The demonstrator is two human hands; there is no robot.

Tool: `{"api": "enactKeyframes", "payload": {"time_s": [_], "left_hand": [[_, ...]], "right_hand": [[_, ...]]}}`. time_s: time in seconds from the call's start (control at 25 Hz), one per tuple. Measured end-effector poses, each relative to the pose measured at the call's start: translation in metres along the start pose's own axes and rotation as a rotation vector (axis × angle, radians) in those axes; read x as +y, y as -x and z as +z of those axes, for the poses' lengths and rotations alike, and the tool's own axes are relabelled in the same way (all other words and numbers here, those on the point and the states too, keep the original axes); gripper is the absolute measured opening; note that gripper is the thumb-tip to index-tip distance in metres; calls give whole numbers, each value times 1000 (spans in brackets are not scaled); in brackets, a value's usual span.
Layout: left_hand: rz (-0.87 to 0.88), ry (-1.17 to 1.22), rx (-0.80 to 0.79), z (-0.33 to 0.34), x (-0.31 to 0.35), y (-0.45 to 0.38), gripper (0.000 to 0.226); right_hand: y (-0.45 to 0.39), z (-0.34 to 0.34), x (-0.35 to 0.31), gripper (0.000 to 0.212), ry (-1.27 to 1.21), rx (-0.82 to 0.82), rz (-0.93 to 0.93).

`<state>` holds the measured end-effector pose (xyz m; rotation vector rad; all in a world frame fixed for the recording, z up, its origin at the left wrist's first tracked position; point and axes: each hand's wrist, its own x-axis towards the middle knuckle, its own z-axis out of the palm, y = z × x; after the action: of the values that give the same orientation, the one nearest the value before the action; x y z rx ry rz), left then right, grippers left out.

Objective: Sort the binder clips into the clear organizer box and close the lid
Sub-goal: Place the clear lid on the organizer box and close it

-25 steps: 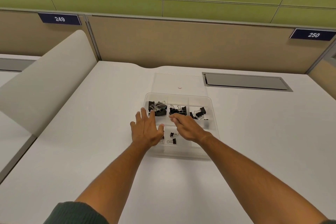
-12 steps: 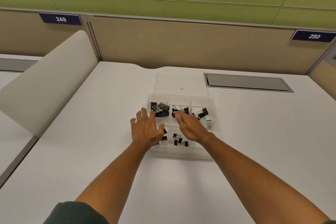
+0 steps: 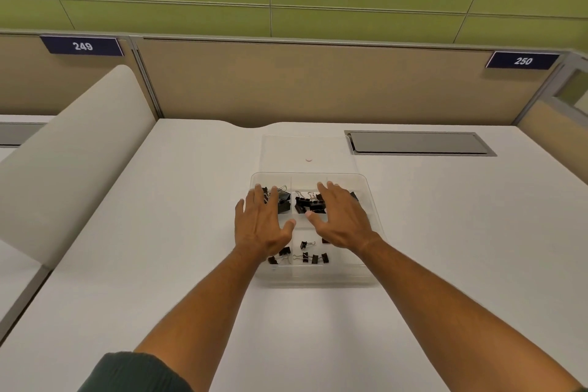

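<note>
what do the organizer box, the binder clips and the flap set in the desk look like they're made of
The clear compartmented organizer box: probably thin glossy plastic, since the white desk shows through its walls and lid. The black binder clips: likely painted sheet metal with bare wire handles, going by the matte black bodies and silvery loops. The grey rectangular flap set into the desk: brushed metal or plastic, dull even sheen; cannot tell which.

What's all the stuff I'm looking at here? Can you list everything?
organizer box: one, clear, divided, mid-desk
lid: one, clear, open, flat behind the box
binder clips: many, black, in several compartments; exact count unclear
desk: one, white
cable hatch: one, grey, far right of desk
number signs: two, dark blue, 249 and 250, on the partition
left hand: open, over the box's left side
right hand: open, over the box's right side
</note>
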<state>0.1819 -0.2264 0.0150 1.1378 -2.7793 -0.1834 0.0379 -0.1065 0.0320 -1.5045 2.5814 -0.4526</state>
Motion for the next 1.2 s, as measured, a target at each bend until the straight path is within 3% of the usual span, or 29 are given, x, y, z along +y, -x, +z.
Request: {"api": "enactKeyframes", "payload": {"time_s": [0.24, 0.64, 1.2], "left_hand": [[45, -28, -25, -3, 4, -28, 87], [-16, -61, -76, -3, -1, -101, 86], [-235, 207, -338, 23, -33, -208, 79]], "right_hand": [[-18, -4, 14, 86, 105, 38, 66], [-90, -13, 57, 88, 67, 41, 184], [-192, 2, 109, 86, -130, -112, 439]]}}
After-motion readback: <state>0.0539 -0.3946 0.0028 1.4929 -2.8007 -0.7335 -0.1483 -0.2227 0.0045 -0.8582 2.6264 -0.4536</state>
